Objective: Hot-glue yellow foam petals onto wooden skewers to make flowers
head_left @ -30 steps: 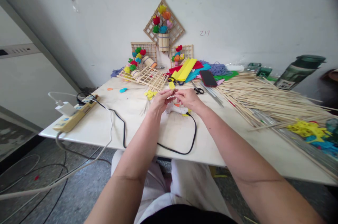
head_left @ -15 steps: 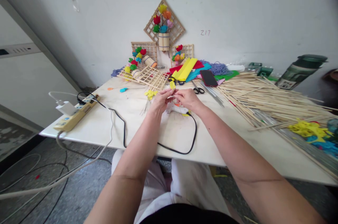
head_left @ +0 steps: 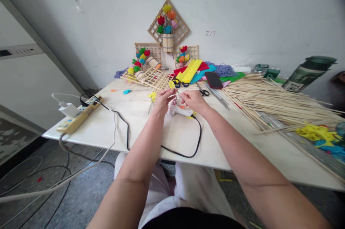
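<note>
In the head view my two hands are close together over the middle of the table. My left hand [head_left: 163,100] pinches a thin stem, with a yellow crepe-paper flower piece [head_left: 171,84] at its upper end. A narrow pale strip [head_left: 174,95] stretches from it to the closed fingertips of my right hand [head_left: 193,99]. Just below lies a white hot glue gun [head_left: 181,111] with a black cord, partly covered by my right hand. Beside my left hand rest several yellow paper pieces [head_left: 152,96] with thin stems.
Lattice panels with paper flowers [head_left: 168,24] lean against the wall. Black scissors [head_left: 204,92], a phone [head_left: 214,79], crepe paper [head_left: 190,71] and many bamboo sticks [head_left: 272,99] lie behind and right. At left is a power strip [head_left: 78,115]; at right a tilted bottle [head_left: 306,73].
My hands have drawn slightly apart, and a pale strip now shows between them. The yellow flower piece has shifted left and down. More of the glue gun is visible.
</note>
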Available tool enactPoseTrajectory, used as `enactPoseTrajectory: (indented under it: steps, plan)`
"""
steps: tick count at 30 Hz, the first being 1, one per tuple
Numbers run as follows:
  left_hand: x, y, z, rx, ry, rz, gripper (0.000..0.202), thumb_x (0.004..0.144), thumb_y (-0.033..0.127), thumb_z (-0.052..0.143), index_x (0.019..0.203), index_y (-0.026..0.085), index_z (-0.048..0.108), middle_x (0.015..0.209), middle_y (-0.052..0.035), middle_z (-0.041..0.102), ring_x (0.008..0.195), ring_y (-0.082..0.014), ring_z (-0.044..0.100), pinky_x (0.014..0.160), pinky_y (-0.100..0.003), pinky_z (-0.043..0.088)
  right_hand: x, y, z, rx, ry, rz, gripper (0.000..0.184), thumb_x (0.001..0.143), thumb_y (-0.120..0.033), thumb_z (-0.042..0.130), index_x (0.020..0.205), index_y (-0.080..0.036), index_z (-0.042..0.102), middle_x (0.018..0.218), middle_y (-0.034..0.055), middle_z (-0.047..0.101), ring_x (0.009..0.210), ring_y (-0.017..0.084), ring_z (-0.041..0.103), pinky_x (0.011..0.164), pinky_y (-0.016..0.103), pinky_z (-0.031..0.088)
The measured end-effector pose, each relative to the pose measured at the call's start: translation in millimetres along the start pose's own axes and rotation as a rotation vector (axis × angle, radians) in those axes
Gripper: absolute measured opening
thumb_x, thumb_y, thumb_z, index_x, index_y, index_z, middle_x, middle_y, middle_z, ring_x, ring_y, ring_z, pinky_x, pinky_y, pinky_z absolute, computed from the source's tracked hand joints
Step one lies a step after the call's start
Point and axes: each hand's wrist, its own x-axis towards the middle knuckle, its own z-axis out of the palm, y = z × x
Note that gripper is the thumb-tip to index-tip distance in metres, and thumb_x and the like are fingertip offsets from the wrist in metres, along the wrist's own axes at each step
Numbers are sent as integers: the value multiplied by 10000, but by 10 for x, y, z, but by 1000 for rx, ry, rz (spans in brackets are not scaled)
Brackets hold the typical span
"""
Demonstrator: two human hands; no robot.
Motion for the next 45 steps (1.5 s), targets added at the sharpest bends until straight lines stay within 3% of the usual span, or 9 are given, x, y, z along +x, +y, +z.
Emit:
enactPoseTrajectory:
  steps: [6, 12, 15, 18, 24, 30, 36, 41, 45]
  plan:
    - [15, 16, -33, 3, -1, -9, 196, 564, 279, 781, 705, 165, 705, 746, -26, 700, 670, -103, 615, 664, -232, 469, 20, 17, -12, 124, 152, 67, 267, 823, -291, 517, 968, -141, 683, 870, 76, 699, 726, 156, 612, 653, 249, 452]
    - [-15, 22, 3, -26, -67, -37, 173, 579, 256, 766, 691, 148, 689, 631, -13, 663, 530, -72, 570, 553, -198, 448, 44, 14, 3, 346, 209, 142, 324, 805, -367, 535, 973, -130, 680, 949, 78, 694, 805, 165, 615, 705, 278, 480]
    - [-32, 66, 27, -69, -30, -49, 141, 597, 225, 753, 680, 149, 667, 589, 4, 638, 530, -71, 575, 534, -186, 449, 45, 31, -32, 293, 212, 169, 306, 802, -329, 537, 980, -123, 678, 942, 78, 699, 814, 162, 622, 724, 270, 471]
    - [-22, 119, 7, -116, 21, -36, 139, 607, 211, 744, 700, 161, 654, 592, 18, 634, 562, -72, 597, 520, -170, 448, 30, 17, -88, 8, 69, 206, 301, 772, -317, 571, 989, -144, 689, 926, 73, 705, 829, 182, 630, 740, 278, 453]
    - [35, 189, -100, -138, 103, -21, 123, 620, 201, 716, 721, 171, 651, 643, 12, 663, 567, -66, 594, 450, -148, 386, -43, -85, -104, -516, -409, 234, 517, 714, -549, 577, 1090, -202, 657, 1003, 109, 697, 938, 275, 629, 726, 328, 443]
    - [53, 178, -146, -114, 101, -29, 184, 601, 234, 724, 756, 172, 645, 668, 9, 665, 593, -78, 614, 433, -159, 356, -76, -102, 12, -635, -563, 254, 558, 688, -575, 588, 1069, -171, 641, 1053, 157, 678, 974, 292, 624, 747, 342, 451]
    - [37, 176, -127, -107, 84, -64, 175, 620, 230, 708, 770, 172, 639, 635, 5, 652, 570, -92, 612, 452, -175, 385, -45, -49, -37, -563, -390, 232, 506, 769, -587, 498, 1028, -190, 674, 1040, 132, 690, 973, 275, 626, 732, 322, 444]
    - [35, 238, -136, -142, 137, -64, 86, 656, 197, 675, 721, 167, 630, 627, 2, 657, 534, -73, 592, 421, -151, 381, -6, 177, -166, -549, -139, 303, 310, 818, -308, 498, 1030, -206, 701, 1061, 103, 688, 998, 247, 616, 768, 307, 436]
    - [47, 238, -156, -143, 130, -83, 92, 672, 213, 680, 741, 177, 630, 640, 12, 655, 540, -66, 593, 443, -158, 393, -19, 344, -277, -572, -122, 387, 276, 793, -192, 505, 958, -189, 727, 1019, 106, 696, 968, 241, 625, 731, 290, 441]
